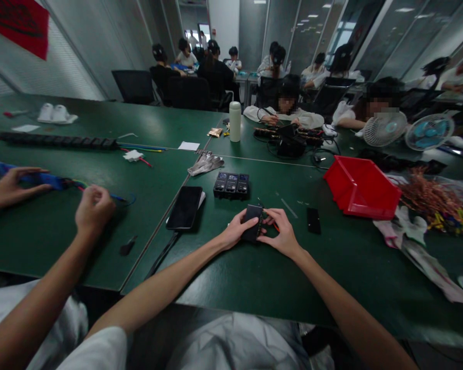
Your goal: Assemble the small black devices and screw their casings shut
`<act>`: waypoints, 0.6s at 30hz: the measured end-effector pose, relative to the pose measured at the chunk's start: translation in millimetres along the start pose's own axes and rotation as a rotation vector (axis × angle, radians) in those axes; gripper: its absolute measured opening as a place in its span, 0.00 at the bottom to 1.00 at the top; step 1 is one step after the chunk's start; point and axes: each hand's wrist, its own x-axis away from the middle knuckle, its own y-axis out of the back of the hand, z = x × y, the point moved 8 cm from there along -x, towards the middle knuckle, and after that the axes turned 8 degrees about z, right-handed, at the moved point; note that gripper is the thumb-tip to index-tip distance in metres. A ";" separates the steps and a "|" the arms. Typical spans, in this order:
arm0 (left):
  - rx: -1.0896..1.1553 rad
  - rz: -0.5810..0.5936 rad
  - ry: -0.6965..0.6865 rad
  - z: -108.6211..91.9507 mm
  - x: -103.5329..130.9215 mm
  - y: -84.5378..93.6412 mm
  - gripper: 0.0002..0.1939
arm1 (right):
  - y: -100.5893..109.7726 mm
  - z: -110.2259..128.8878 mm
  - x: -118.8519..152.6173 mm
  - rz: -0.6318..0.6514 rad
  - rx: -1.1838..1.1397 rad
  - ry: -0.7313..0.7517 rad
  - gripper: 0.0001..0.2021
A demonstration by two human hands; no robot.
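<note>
Near the middle of the green table, my left hand (235,231) is closed round a small black box (251,231), its thumb lying across the front. My right hand (283,236) pinches the box's right edge, where short wires, one of them orange, stick out. Behind my hands stands a black block with three sections (231,185). A flat black plate (314,221) lies to the right of my right hand. On the left rests a dark phone (184,207) with a cable running from its lower end.
A co-worker's hands (94,208) handle a blue strip at the left. Farther back are grey gloves (206,164) and a pale bottle (235,122). To the right are a red bin (360,187), copper wires (434,195) and white gloves (405,231). Several people sit beyond.
</note>
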 end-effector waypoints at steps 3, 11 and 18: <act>0.000 -0.003 -0.005 -0.4 0.2 -0.6 0.26 | 0.6 -0.5 0.1 0.001 0.009 0.001 0.37; -0.045 0.009 -0.020 -3.5 1.6 -3.2 0.26 | -0.1 -3.6 0.9 0.004 0.045 -0.026 0.37; -0.039 0.022 0.000 -1.3 1.7 -2.4 0.27 | 0.3 -5.1 0.5 0.032 0.068 -0.068 0.36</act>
